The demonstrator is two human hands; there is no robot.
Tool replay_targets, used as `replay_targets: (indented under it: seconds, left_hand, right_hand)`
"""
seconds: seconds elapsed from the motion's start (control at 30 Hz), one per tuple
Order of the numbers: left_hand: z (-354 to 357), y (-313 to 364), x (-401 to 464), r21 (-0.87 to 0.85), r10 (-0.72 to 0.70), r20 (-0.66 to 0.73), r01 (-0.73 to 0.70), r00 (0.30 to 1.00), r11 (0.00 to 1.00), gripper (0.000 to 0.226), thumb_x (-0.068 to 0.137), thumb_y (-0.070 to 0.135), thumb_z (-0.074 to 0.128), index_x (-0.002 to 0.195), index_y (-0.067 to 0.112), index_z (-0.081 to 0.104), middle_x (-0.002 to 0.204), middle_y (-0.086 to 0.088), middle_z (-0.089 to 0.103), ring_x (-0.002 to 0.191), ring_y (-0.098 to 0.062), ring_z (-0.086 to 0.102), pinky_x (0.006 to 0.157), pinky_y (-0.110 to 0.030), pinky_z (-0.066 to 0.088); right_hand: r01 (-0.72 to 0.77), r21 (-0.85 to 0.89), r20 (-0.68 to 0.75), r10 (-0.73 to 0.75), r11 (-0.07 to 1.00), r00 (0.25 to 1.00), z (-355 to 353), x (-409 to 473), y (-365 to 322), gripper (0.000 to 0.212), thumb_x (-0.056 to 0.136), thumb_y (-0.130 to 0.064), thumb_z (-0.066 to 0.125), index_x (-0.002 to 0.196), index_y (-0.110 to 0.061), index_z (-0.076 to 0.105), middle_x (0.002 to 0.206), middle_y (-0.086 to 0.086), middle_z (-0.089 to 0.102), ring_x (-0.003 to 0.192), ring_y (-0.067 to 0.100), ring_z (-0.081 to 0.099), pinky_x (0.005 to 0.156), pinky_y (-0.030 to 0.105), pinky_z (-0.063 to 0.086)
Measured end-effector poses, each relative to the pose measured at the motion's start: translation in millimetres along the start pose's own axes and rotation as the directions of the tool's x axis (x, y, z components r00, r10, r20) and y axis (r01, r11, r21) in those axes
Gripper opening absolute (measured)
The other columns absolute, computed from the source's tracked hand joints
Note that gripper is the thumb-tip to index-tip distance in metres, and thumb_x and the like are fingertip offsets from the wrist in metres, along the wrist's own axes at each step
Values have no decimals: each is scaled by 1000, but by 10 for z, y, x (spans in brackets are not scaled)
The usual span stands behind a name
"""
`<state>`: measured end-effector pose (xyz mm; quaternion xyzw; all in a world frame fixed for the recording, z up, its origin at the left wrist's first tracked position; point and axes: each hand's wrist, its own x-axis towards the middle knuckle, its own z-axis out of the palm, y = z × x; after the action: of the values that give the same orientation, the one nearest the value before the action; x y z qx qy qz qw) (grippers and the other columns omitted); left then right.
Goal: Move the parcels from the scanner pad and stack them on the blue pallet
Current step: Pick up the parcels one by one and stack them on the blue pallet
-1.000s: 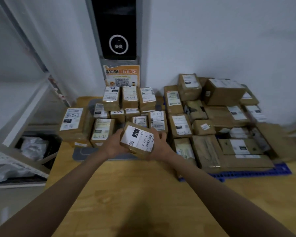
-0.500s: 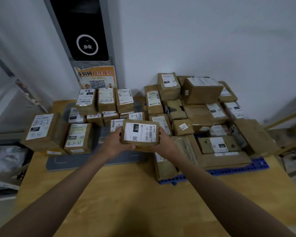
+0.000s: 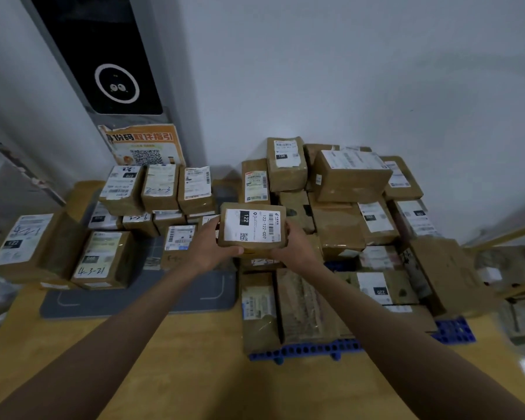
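Wooden yellow bench (image 3: 194, 374) carrying a flat grey rectangular scanner pad (image 3: 140, 301), the landmark. Right of the pad: blue perforated plastic pallet (image 3: 309, 350) stacked with brown taped cardboard parcels (image 3: 346, 177). On the pad: further brown parcels (image 3: 103, 259). Above the pad's right edge, raised off it: small brown cardboard parcel labelled "122" (image 3: 252, 227), grasped at its sides by left hand (image 3: 208, 248) and right hand (image 3: 296, 247).

Two bare forearms, seemingly no sleeves (wrists unadorned).
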<state>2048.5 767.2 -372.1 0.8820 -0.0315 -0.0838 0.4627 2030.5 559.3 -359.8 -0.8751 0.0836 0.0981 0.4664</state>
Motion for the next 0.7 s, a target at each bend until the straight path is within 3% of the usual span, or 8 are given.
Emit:
replay_targets:
  seconds: [0.1,0.23,0.3,0.37,0.5,0.6,0.7]
  left_hand:
    - [119,119,251,6,1,3,-1,1000,1000,68,68,24,86,127,27,52,115,16,57,104,-2,53,83,-25,44]
    - [256,226,560,-6,-2,9,2,1000,1000,62,67,25,86,112,42,47,94,36,52,85,25,49,63,-5,38]
    - [329,236,731,-28,-15,32,16,999,999,62,69,23,85,117,38,49,105,29,56,91,15,53,66,-5,38]
    - [407,214,914,-40,-37,51,39,998,998,67,70,23,84,127,27,50,121,13,58,103,0,52,77,-16,40]
    - [556,206,1250,-11,-49,59,50,997,999,68,74,26,82,133,22,49,133,2,55,119,-12,50,92,-29,42]
    - [656,221,1461,-25,-31,77,33,997,999,67,76,25,81,134,21,48,135,1,54,125,-18,49,95,-32,42]
    - [738,241,1628,-45,-18,108,23,994,999,67,79,26,78,138,21,47,138,1,53,128,-18,48,99,-34,42]
  right_hand:
    - [6,-22,-7,-6,1000,1000,-176,258,38,67,76,-20,80,134,-17,46,130,4,55,122,20,52,100,44,49]
    - [-5,-6,-27,5,1000,1000,-346,565,91,68,73,-18,82,131,-15,46,127,4,56,119,20,54,98,44,50]
    - [-19,36,-39,20,999,999,-401,695,135,71,73,-15,82,132,-14,42,123,0,57,115,17,55,94,37,52]
    - [-47,83,-52,51,995,997,-443,816,183,77,77,-9,78,140,-12,35,124,2,58,113,17,58,86,29,54]
    - [-82,102,-130,95,991,987,-484,1062,286,65,84,-4,70,138,-11,35,124,6,60,110,16,60,74,19,54]
    - [-96,89,-191,112,991,975,-497,1232,350,66,84,-5,70,141,-11,37,131,8,55,123,21,53,97,39,52]
    - [-115,18,-276,116,993,954,-501,1373,424,69,85,-7,69,145,-12,37,138,8,50,132,24,44,109,43,41]
